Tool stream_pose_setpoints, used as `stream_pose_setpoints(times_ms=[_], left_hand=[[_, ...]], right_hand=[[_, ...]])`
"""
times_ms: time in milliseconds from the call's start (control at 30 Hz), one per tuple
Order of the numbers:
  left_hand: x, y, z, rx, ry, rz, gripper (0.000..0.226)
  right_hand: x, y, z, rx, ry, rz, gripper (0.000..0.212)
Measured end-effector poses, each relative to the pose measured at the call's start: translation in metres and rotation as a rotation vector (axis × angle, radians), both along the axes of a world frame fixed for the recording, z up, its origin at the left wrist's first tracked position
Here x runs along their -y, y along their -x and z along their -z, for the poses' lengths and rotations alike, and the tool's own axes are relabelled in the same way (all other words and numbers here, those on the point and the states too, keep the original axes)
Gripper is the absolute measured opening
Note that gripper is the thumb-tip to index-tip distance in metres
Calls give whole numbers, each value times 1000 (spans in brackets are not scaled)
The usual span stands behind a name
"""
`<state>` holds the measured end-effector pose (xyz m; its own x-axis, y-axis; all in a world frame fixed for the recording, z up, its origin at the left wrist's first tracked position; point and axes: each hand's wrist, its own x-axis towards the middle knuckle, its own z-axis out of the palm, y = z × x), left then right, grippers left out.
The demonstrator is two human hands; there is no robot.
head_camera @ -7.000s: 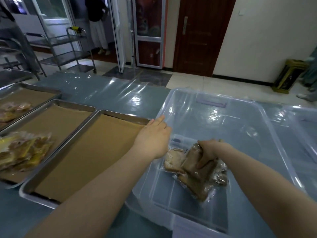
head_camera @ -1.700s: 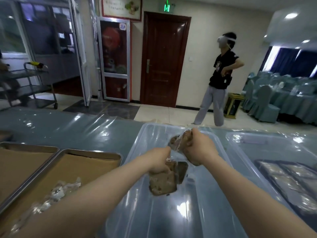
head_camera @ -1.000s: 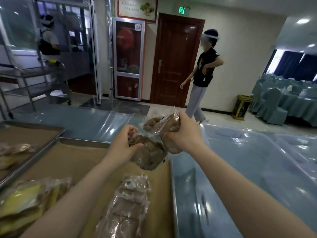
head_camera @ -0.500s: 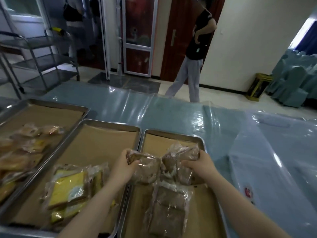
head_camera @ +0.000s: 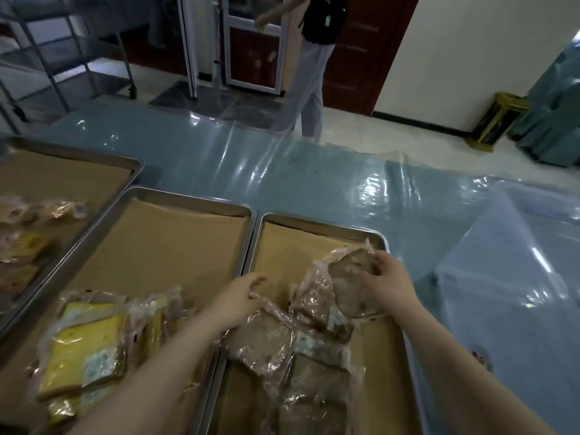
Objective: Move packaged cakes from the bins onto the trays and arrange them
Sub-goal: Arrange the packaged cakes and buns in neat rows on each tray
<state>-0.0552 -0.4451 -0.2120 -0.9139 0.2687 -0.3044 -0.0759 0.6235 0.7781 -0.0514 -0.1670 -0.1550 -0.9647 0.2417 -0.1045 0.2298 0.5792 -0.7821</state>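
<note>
the brown cake pack (head_camera: 351,287) is held up over the right tray (head_camera: 320,221), just past the pile of brown packs (head_camera: 270,340), likely to be set on the bare paper there. the right hand (head_camera: 387,279) curls its fingers (head_camera: 378,262) round the pack's right side. the left hand (head_camera: 240,293) is loose and empty beside the pile.

cakes (head_camera: 301,365) on right tray (head_camera: 320,221)
</note>
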Motion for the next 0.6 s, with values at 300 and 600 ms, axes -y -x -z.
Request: stream_pose_setpoints(times_ms=[300, 600], left_hand=[[-31, 20, 25, -67, 62, -25, 34], [-32, 17, 30, -61, 144, 0, 27]], right_hand=[[11, 65, 26, 25, -611, -256, 62], [19, 26, 83, 258, -567, -476, 57]])
